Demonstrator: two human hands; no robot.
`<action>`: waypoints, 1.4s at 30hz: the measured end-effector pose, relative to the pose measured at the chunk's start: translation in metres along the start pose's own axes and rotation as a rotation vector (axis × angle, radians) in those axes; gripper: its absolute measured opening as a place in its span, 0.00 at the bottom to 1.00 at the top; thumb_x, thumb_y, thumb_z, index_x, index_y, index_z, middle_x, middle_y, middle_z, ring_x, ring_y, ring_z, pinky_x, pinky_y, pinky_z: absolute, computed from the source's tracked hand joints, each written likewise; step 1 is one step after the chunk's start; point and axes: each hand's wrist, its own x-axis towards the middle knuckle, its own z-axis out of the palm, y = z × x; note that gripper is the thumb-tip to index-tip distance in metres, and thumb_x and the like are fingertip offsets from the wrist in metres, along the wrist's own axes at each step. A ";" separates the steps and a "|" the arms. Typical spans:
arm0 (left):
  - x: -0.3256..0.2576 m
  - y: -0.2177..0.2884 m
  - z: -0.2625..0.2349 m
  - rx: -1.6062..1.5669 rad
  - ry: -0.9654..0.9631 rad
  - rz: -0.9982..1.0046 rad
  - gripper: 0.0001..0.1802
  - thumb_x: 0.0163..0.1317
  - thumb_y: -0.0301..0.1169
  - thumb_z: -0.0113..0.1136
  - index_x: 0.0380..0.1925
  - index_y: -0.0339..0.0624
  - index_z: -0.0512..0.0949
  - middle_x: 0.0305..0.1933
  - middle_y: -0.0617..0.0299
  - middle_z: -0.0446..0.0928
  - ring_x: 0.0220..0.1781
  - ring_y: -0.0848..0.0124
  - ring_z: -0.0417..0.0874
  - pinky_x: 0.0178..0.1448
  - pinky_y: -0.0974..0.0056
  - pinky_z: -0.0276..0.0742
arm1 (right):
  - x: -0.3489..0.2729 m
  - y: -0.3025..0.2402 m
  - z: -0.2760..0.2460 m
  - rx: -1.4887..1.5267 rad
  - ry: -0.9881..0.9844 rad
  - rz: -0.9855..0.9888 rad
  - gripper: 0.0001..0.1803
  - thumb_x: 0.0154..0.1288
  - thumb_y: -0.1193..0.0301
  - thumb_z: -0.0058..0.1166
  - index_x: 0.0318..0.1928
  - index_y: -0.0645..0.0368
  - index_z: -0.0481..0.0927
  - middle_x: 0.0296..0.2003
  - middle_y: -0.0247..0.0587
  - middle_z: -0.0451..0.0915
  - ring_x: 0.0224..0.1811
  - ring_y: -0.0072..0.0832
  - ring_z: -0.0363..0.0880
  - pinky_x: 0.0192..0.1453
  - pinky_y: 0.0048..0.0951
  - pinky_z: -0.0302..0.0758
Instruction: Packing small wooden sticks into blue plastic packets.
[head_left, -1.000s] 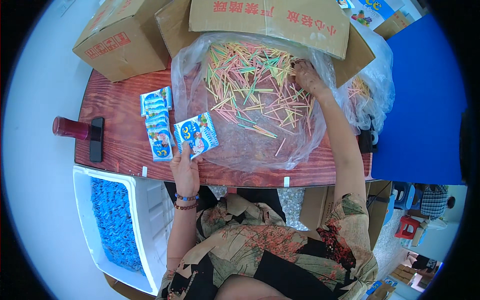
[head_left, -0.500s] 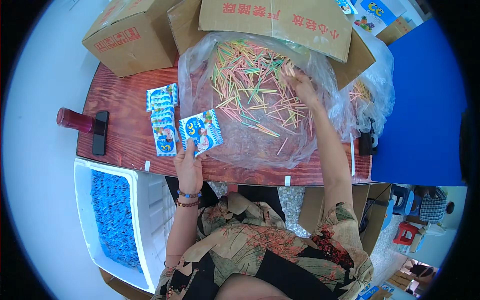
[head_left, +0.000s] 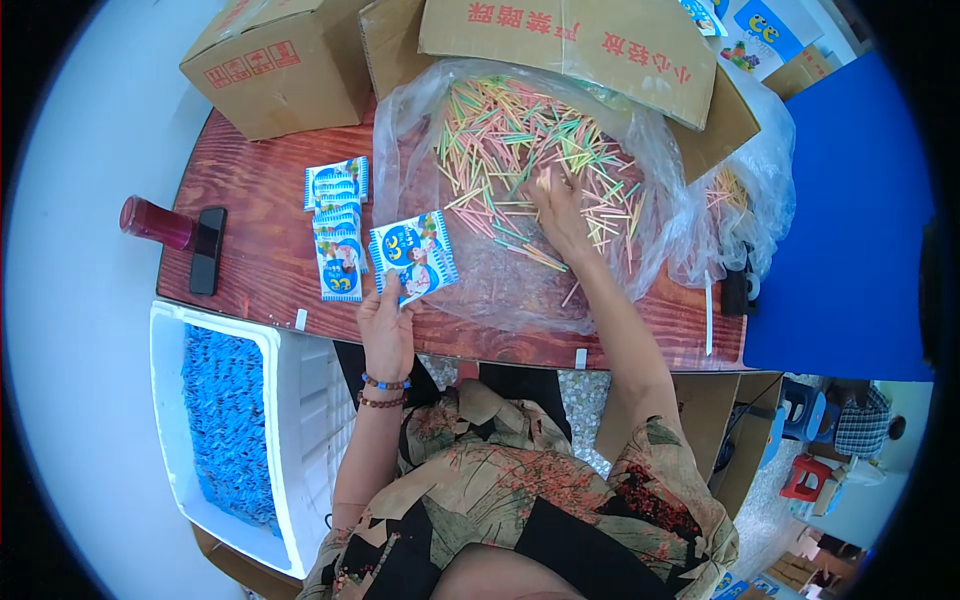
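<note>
My left hand [head_left: 386,330] pinches the lower edge of a small blue-and-white printed packet [head_left: 420,250], held near the table's front edge. Beside it on the left, several like packets [head_left: 338,235] lie overlapping in a column. My right hand [head_left: 562,215] is over a spread of thin pastel sticks [head_left: 500,130] in pink, yellow and green. Its fingers are curled together, with pale stick ends showing at the fingertips; how many it holds is hidden. The sticks lie on an opened clear plastic bag [head_left: 398,140].
Cardboard boxes [head_left: 280,75] stand at the back, one with its flap [head_left: 570,45] over the bag. A phone [head_left: 206,252] and dark red cup [head_left: 158,222] are at left. A white foam box [head_left: 272,400] of blue packets stands below left. A blue panel [head_left: 850,220] borders the right.
My right hand has moved left and nearer me across the sticks, its fingers now curled among them. My left hand keeps holding the packet. The whole view has shifted slightly.
</note>
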 end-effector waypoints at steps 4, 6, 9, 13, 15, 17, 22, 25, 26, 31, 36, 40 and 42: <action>0.000 0.000 0.001 -0.012 -0.017 -0.008 0.10 0.70 0.34 0.52 0.41 0.40 0.78 0.45 0.63 0.81 0.46 0.75 0.80 0.47 0.66 0.75 | -0.001 0.000 0.001 0.033 0.067 -0.068 0.18 0.74 0.61 0.35 0.45 0.63 0.70 0.37 0.52 0.78 0.51 0.45 0.75 0.72 0.48 0.45; 0.003 0.002 0.007 -0.022 -0.008 -0.002 0.10 0.70 0.34 0.52 0.42 0.40 0.78 0.45 0.63 0.81 0.46 0.75 0.80 0.48 0.66 0.75 | 0.004 -0.022 -0.003 0.502 0.085 0.107 0.16 0.75 0.61 0.35 0.45 0.63 0.69 0.36 0.49 0.78 0.51 0.42 0.76 0.70 0.48 0.50; 0.007 -0.002 0.026 -0.033 -0.003 0.002 0.11 0.70 0.34 0.52 0.42 0.40 0.78 0.45 0.63 0.81 0.45 0.75 0.80 0.49 0.66 0.75 | 0.006 -0.060 -0.013 1.134 0.114 0.225 0.14 0.76 0.64 0.35 0.44 0.61 0.69 0.34 0.44 0.78 0.49 0.39 0.78 0.66 0.45 0.58; 0.012 -0.009 0.048 -0.028 0.038 -0.015 0.11 0.69 0.35 0.54 0.36 0.39 0.79 0.33 0.66 0.81 0.30 0.80 0.77 0.34 0.73 0.70 | -0.005 -0.131 -0.013 1.498 0.265 0.170 0.11 0.76 0.67 0.35 0.41 0.59 0.69 0.31 0.41 0.76 0.50 0.41 0.78 0.64 0.42 0.62; 0.013 -0.012 0.053 -0.035 0.057 -0.021 0.11 0.69 0.35 0.54 0.35 0.39 0.80 0.32 0.66 0.80 0.29 0.80 0.76 0.33 0.74 0.70 | -0.012 -0.152 -0.011 1.545 0.279 0.122 0.10 0.76 0.67 0.35 0.43 0.58 0.68 0.30 0.41 0.75 0.51 0.42 0.77 0.65 0.45 0.61; 0.013 -0.013 0.050 -0.070 0.041 -0.020 0.11 0.69 0.34 0.54 0.36 0.39 0.80 0.35 0.65 0.81 0.33 0.80 0.78 0.37 0.73 0.72 | -0.015 -0.163 -0.009 1.538 0.313 0.002 0.09 0.75 0.65 0.37 0.44 0.57 0.67 0.31 0.41 0.75 0.53 0.44 0.76 0.66 0.47 0.59; 0.011 -0.012 0.043 -0.099 0.014 0.031 0.11 0.70 0.32 0.52 0.41 0.37 0.80 0.42 0.64 0.82 0.42 0.78 0.81 0.48 0.69 0.76 | -0.022 -0.184 -0.005 1.449 0.347 0.059 0.10 0.75 0.64 0.38 0.45 0.57 0.66 0.32 0.42 0.76 0.55 0.44 0.74 0.66 0.47 0.59; 0.010 -0.011 0.046 -0.094 0.034 0.038 0.11 0.70 0.32 0.52 0.42 0.38 0.80 0.42 0.64 0.82 0.43 0.78 0.80 0.48 0.69 0.76 | -0.027 -0.191 -0.002 1.405 0.336 0.110 0.10 0.75 0.64 0.37 0.46 0.58 0.66 0.34 0.44 0.78 0.57 0.43 0.72 0.66 0.45 0.60; 0.010 -0.010 0.047 -0.095 0.034 0.040 0.11 0.70 0.32 0.52 0.42 0.38 0.80 0.42 0.64 0.82 0.43 0.78 0.80 0.48 0.69 0.76 | -0.029 -0.193 -0.001 1.364 0.332 0.142 0.10 0.75 0.65 0.37 0.47 0.58 0.66 0.36 0.46 0.78 0.58 0.42 0.71 0.66 0.45 0.60; 0.011 -0.014 0.047 -0.121 -0.008 0.118 0.11 0.71 0.31 0.50 0.42 0.37 0.79 0.43 0.64 0.81 0.43 0.78 0.80 0.48 0.68 0.77 | -0.036 -0.200 0.008 1.335 0.305 0.157 0.13 0.76 0.65 0.35 0.49 0.61 0.66 0.50 0.52 0.76 0.64 0.37 0.66 0.66 0.38 0.62; 0.013 -0.017 0.048 -0.182 0.003 0.114 0.10 0.71 0.30 0.49 0.42 0.38 0.78 0.43 0.64 0.80 0.42 0.77 0.80 0.49 0.68 0.78 | -0.038 -0.200 0.006 1.152 0.241 0.041 0.17 0.76 0.62 0.34 0.51 0.63 0.67 0.58 0.55 0.70 0.66 0.33 0.63 0.66 0.35 0.63; 0.017 -0.022 0.034 0.088 -0.053 0.195 0.10 0.71 0.31 0.50 0.43 0.39 0.78 0.43 0.64 0.80 0.44 0.77 0.80 0.50 0.67 0.77 | -0.035 -0.195 0.001 1.418 0.150 0.149 0.16 0.76 0.64 0.32 0.48 0.62 0.70 0.60 0.56 0.69 0.65 0.34 0.65 0.66 0.33 0.62; 0.015 -0.022 0.042 -0.091 -0.032 0.132 0.10 0.71 0.31 0.50 0.43 0.39 0.78 0.44 0.64 0.80 0.44 0.76 0.80 0.51 0.67 0.77 | -0.032 -0.194 0.000 1.484 0.132 0.150 0.18 0.76 0.63 0.31 0.48 0.63 0.71 0.60 0.56 0.69 0.66 0.35 0.64 0.67 0.34 0.61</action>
